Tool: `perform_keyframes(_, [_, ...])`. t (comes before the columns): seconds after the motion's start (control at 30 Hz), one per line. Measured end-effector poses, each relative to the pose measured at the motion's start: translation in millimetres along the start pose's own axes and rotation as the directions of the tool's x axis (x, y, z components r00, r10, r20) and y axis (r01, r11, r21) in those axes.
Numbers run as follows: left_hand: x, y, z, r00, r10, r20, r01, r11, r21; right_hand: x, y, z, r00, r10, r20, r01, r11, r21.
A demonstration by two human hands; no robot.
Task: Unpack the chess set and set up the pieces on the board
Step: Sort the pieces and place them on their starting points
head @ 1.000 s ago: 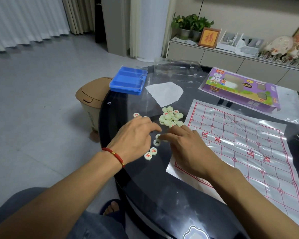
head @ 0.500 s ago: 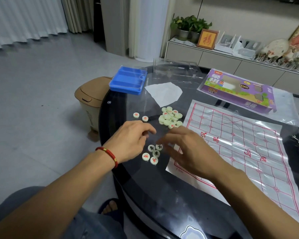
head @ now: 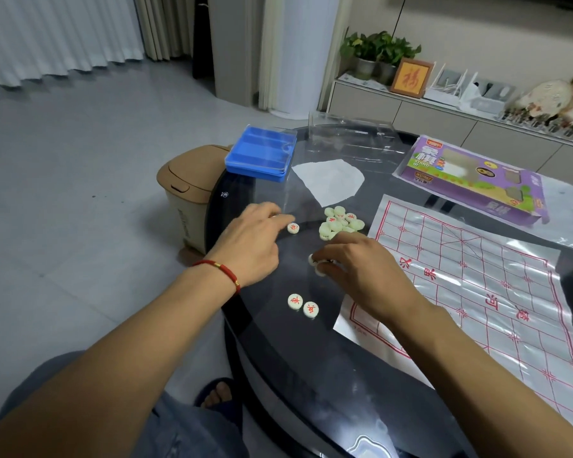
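A pile of pale round chess pieces (head: 341, 223) lies on the dark glass table (head: 278, 342), left of the clear plastic board sheet with red lines (head: 477, 276). Two red-marked pieces (head: 302, 305) sit apart near the table's front. My left hand (head: 252, 246) reaches flat over the table's left side, its fingertips beside a single red-marked piece (head: 292, 228). My right hand (head: 361, 269) is curled below the pile, its fingers pinching a couple of pieces (head: 315, 264) against the glass.
A blue tray (head: 260, 153) and a clear lid (head: 351, 130) stand at the table's far side, with a white paper (head: 328, 181) between them and the pile. The purple chess box (head: 470, 180) lies beyond the board. A tan bin (head: 182, 193) stands beside the table.
My left hand has moved away from the near group up to the loose pieces at the left. My right hand has closed on pieces from that group, leaving two red-marked ones.
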State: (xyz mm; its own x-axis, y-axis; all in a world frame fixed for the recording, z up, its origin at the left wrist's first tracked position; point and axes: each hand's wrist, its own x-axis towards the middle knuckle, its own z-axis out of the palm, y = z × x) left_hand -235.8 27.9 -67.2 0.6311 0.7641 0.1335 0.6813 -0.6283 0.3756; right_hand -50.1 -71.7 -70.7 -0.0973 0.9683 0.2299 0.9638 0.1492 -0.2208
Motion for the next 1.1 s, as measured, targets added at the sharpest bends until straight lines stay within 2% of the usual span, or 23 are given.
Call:
perform_keyframes(0.07, [3, 1, 4, 0.993, 0.035, 0.111, -0.043, 0.997, 0.066, 1, -1, 5, 0.999, 0.024, -0.029, -0.025, 0.999, -0.025])
perform_keyframes(0.13, [-3, 3, 4, 0.989, 0.031, 0.145, -0.043, 0.995, 0.084, 5, -2, 10, 0.997, 0.057, -0.053, -0.060, 0.997, -0.052])
perform_keyframes(0.23, [-26, 9, -2, 0.982, 0.014, 0.190, -0.023, 0.999, 0.047, 16, -1, 17, 0.992, 0.095, -0.077, -0.098, 0.994, -0.042])
perform_keyframes(0.33, [-44, 7, -10, 0.960, 0.061, 0.273, -0.061, 0.998, -0.009, 33, -6, 24, 0.994, 0.067, -0.089, -0.070, 0.997, -0.034])
perform_keyframes(0.47, [-49, 5, -17, 0.946, 0.121, 0.301, -0.116, 0.993, -0.034, 64, -11, 35, 0.998, 0.016, -0.065, -0.020, 0.998, -0.068])
perform_keyframes(0.67, [-49, 12, -14, 0.917, 0.219, 0.334, -0.204, 0.976, -0.081, 89, -20, 28, 1.000, -0.011, -0.020, 0.011, 1.000, 0.010])
perform_keyframes(0.77, [-50, 18, -11, 0.914, 0.248, 0.320, -0.232, 0.969, -0.089, 67, -2, 1, 0.988, 0.079, -0.135, -0.069, 0.995, 0.079])
perform_keyframes(0.97, [-42, 27, -7, 0.942, 0.218, 0.257, -0.193, 0.974, -0.120, 6, 33, -23, 0.972, 0.220, -0.086, -0.222, 0.975, -0.012])
perform_keyframes(1.1, [-29, 25, -6, 0.988, 0.140, 0.069, -0.129, 0.982, -0.136, -3, 29, -18, 0.970, 0.232, -0.080, -0.236, 0.971, -0.044])
